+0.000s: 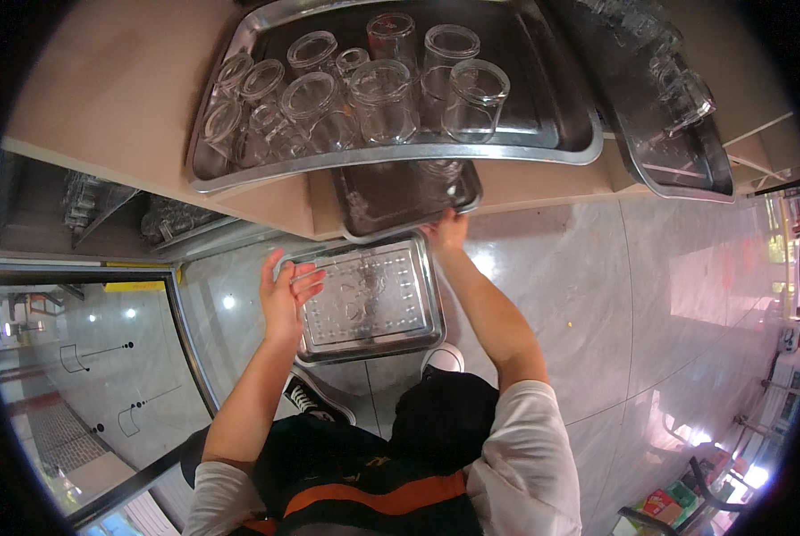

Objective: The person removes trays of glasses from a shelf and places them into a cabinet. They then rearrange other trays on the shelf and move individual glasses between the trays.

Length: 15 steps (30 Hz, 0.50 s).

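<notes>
My right hand (448, 231) grips the front rim of a dark metal tray (393, 197), which juts out from a low shelf. A glass item (440, 169) stands near the back of that tray, partly hidden by the shelf level above. Over the left edge of a shiny embossed metal tray (366, 295) is my left hand (286, 291), fingers spread and holding nothing. Whether it touches that tray, I cannot tell. The embossed tray appears to lie on the floor just ahead of my shoes, and bears no glassware.
Above, a large metal tray (541, 151) overhangs the shelf edge, carrying several clear glass jars (383, 100). Another metal tray (681, 177) with glassware sticks out at right. A glass door (105, 355) with a dark frame stands at left. Grey tiles (547, 268) cover the floor.
</notes>
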Motion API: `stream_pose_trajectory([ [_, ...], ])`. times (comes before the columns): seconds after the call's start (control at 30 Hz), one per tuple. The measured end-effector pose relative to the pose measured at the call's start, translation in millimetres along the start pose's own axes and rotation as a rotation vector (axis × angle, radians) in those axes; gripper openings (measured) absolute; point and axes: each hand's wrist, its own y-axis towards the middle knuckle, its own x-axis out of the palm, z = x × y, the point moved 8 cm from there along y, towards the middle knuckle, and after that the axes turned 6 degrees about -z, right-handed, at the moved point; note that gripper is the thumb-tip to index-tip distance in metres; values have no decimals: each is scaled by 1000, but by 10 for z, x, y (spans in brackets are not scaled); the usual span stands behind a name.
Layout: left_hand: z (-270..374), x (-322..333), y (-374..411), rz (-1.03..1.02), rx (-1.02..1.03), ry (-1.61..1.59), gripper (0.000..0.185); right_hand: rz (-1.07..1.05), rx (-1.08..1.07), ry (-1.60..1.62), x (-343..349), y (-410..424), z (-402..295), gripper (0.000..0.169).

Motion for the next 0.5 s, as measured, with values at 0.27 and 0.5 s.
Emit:
stream_pose_trajectory([
  [0.27,-122,539,965,-183,435,528,36,373,-351,-579,-1435,100,-783,38],
  [0.5,-142,976,2198,-175,609,860,35,303,-401,-651,-1825,-75,-1061,29],
])
